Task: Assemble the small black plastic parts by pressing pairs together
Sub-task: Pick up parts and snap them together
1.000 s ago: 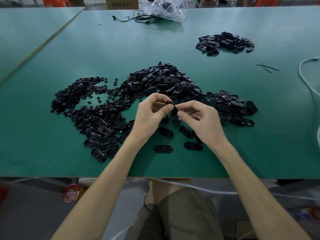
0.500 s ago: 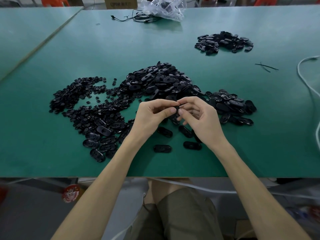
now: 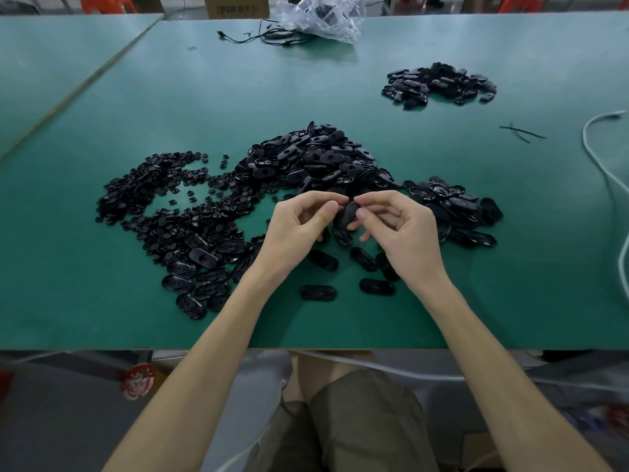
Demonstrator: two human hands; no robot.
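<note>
Here, far left, saw a flat heap of tiny round black plastic bits [image 3: 153, 199] on the green table top [image 3: 102, 301]. Next, found the left hand [image 3: 296, 229], thumb and first finger curled in, pinching the left edge of one small black oval plastic part [image 3: 348, 215]. Held that part up off the table, right between both hands, just in front of the middle heap of black oval plastic shells [image 3: 316, 161]. Looked smooth and dark, long way pointing mostly away from the body, tipped a little. Pinched its right edge with the right hand [image 3: 405, 233] too. Equally close to both hands. Probably needed a straight squeeze from both sides. Could not tell one piece from two there.
</note>
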